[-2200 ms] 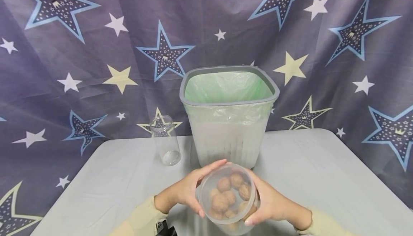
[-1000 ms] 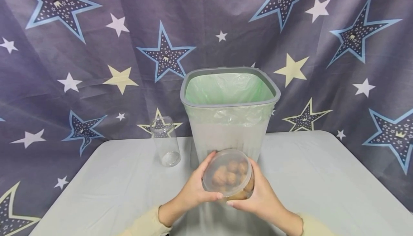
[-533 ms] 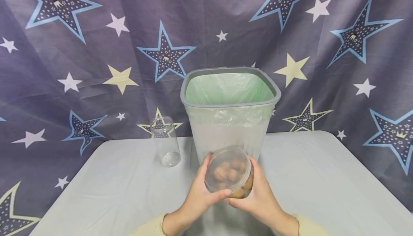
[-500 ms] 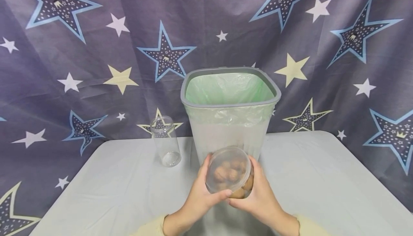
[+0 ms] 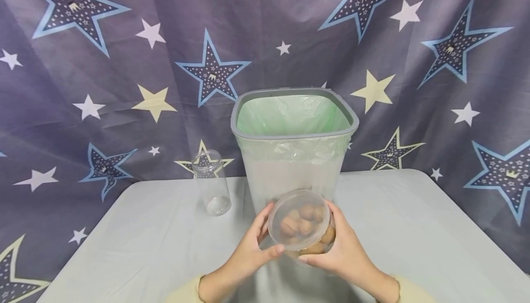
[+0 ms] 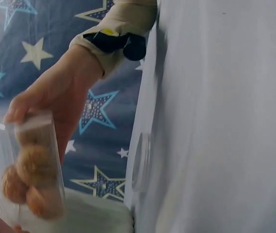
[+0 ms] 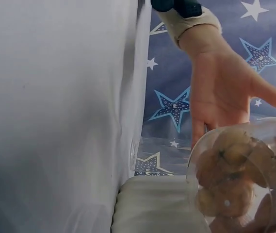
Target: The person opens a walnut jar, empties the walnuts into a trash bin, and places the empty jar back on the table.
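Observation:
My right hand (image 5: 349,252) grips a clear plastic jar (image 5: 331,236) by its right side, thumb at the near edge. Its round, frosted lid (image 5: 300,197) tilts toward me, and several walnuts (image 5: 305,226) show through it. At the other side is my left hand (image 5: 252,248), thumb and fingers spread apart beside the lid. The right wrist view shows the left palm (image 7: 220,87) facing the jar, open, with fingertips hidden behind it. In the left wrist view the right hand (image 6: 55,92) wraps the jar full of walnuts (image 6: 36,165).
Just behind the jar stands a pale waste bin (image 5: 295,136) with a grey rim and a greenish liner bag. An empty clear jar without a lid (image 5: 213,188) is upright to its left. A star-patterned curtain (image 5: 265,31) hangs at the back of the grey-covered table (image 5: 157,238).
The jar of walnuts has moved up toward the bin and turned, then slightly right. My left hand, earlier gripping it, has loosened, its thumb moving off the lid.

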The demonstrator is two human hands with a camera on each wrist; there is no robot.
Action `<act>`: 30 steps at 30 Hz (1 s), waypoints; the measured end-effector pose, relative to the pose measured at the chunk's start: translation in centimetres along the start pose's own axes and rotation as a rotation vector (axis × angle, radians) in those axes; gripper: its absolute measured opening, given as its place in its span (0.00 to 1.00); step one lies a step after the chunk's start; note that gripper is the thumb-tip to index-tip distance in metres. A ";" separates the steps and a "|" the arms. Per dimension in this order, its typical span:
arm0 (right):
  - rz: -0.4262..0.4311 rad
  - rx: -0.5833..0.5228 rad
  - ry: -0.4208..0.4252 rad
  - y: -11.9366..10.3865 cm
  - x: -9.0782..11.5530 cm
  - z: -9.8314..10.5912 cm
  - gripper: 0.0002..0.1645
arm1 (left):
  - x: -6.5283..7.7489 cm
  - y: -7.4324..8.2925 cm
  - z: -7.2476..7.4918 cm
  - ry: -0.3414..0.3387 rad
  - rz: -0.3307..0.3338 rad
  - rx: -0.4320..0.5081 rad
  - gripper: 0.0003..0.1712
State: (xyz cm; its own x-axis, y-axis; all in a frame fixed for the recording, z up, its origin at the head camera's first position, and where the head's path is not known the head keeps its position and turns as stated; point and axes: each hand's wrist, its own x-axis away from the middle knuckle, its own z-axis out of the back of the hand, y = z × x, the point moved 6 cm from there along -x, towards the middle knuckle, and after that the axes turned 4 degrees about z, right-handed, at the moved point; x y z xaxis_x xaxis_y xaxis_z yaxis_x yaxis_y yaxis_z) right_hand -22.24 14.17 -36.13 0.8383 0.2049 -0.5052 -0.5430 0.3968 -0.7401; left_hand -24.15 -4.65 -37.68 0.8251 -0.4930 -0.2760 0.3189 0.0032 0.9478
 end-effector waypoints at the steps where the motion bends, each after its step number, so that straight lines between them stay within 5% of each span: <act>1: -0.010 -0.009 -0.006 0.0 0.0 0.1 0.64 | -0.1 0.0 0.2 -0.016 -0.026 0.007 0.54; 9: 0.026 -0.178 -0.141 -0.2 0.4 -0.2 0.64 | -0.5 1.0 1.0 -0.250 -0.208 0.083 0.62; 18: 0.144 -0.510 -0.397 -0.7 0.6 -1.0 0.62 | -1.2 1.2 1.1 -0.556 -0.234 0.089 0.68; 30: 0.288 -0.570 -0.589 -1.7 0.9 -1.4 0.61 | -1.1 3.0 0.3 -0.799 -0.298 0.034 0.76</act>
State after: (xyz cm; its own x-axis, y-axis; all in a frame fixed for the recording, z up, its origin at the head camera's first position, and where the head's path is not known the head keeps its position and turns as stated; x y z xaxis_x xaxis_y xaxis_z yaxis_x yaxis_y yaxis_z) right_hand -20.63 12.42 -35.99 0.4679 0.7209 -0.5113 -0.5473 -0.2179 -0.8081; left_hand -24.25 -4.40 -34.53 0.1277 -0.9349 -0.3311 0.4454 -0.2443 0.8614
